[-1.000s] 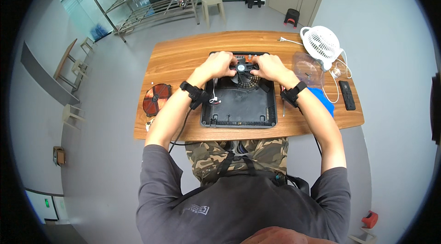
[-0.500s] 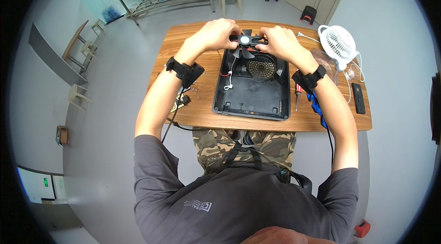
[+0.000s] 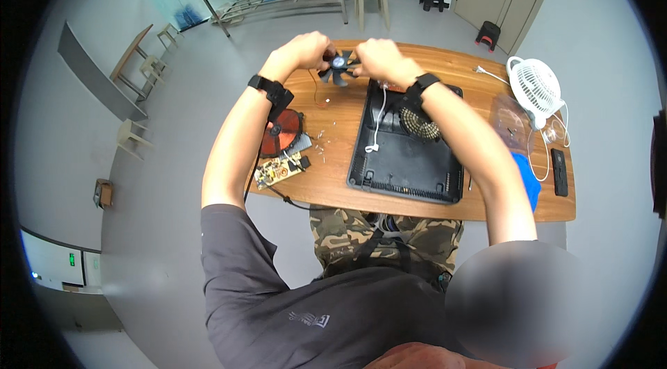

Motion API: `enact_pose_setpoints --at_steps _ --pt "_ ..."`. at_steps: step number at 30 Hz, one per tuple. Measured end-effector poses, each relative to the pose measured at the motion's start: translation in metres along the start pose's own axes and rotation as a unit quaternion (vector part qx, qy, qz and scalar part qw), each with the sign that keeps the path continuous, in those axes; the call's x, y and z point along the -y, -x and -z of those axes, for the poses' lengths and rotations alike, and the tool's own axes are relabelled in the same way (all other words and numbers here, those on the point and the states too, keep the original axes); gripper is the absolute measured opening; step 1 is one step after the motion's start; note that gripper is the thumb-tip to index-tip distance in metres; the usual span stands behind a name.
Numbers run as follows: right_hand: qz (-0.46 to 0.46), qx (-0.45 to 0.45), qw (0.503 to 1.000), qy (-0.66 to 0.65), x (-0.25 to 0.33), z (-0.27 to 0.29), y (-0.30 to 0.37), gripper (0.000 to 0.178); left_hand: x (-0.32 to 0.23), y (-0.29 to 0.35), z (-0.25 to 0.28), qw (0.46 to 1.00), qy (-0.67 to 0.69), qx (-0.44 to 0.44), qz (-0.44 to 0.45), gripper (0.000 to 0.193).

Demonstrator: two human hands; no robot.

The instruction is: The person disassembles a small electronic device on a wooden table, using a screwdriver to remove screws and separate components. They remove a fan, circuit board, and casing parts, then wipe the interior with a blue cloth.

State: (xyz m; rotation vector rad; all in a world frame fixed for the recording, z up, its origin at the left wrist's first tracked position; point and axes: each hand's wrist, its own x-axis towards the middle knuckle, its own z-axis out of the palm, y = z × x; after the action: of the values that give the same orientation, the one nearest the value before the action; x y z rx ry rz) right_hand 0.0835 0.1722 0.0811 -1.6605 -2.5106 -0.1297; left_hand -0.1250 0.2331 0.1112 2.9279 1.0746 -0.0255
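A small black cooling fan [image 3: 338, 78] with several blades is up near the far edge of the table, left of an open black casing. My left hand [image 3: 303, 53] pinches its left side, fingers closed. On its other side my right hand [image 3: 383, 62] is closed at the fan's right edge, its fingertips partly hidden. A thin wire hangs below my left hand. The casing [image 3: 403, 171] is a flat tray with a round vent grille [image 3: 419, 124] and a white cable connector [image 3: 372, 149] lying in it. My right forearm passes over the casing's right side.
Left on the table lie a round copper-coloured coil [image 3: 281, 134], a circuit board [image 3: 279, 171] and several small screws [image 3: 320, 145]. To the right are a white desk fan [image 3: 535, 87], a blue cloth [image 3: 526, 178], a black bar-shaped object [image 3: 558, 173] and clear plastic [image 3: 509, 119].
Both hands have carried the fan leftward, from above the casing's far end to beside it. The view has shifted, so the coil and circuit board on the left now show more.
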Motion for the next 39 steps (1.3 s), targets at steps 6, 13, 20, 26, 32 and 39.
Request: enact_pose_setpoints --at_steps 6,13,20,26,32,39 --pt "-0.014 0.042 0.998 -0.043 0.019 -0.061 -0.044 0.032 0.049 -0.003 -0.057 0.998 -0.025 0.056 0.033 0.036" --pt "-0.017 0.117 0.992 -0.043 0.02 -0.12 -0.077 0.034 0.081 -0.012 -0.114 0.996 -0.006 0.087 0.019 0.036" --pt "-0.016 0.178 0.983 -0.036 0.025 -0.135 -0.08 0.036 0.092 -0.012 -0.14 0.993 0.022 0.115 0.022 0.035" --pt "-0.004 0.151 0.988 -0.038 0.024 -0.134 -0.071 0.041 0.089 0.003 -0.144 0.998 0.027 0.051 0.033 0.04" --pt "-0.01 0.069 0.995 -0.071 -0.011 -0.1 -0.045 0.032 0.075 0.004 -0.127 0.999 0.014 0.007 0.031 0.038" --pt "-0.082 -0.001 0.994 -0.07 -0.099 -0.042 0.054 0.029 -0.008 -0.026 -0.097 0.998 0.056 -0.01 -0.013 0.031"
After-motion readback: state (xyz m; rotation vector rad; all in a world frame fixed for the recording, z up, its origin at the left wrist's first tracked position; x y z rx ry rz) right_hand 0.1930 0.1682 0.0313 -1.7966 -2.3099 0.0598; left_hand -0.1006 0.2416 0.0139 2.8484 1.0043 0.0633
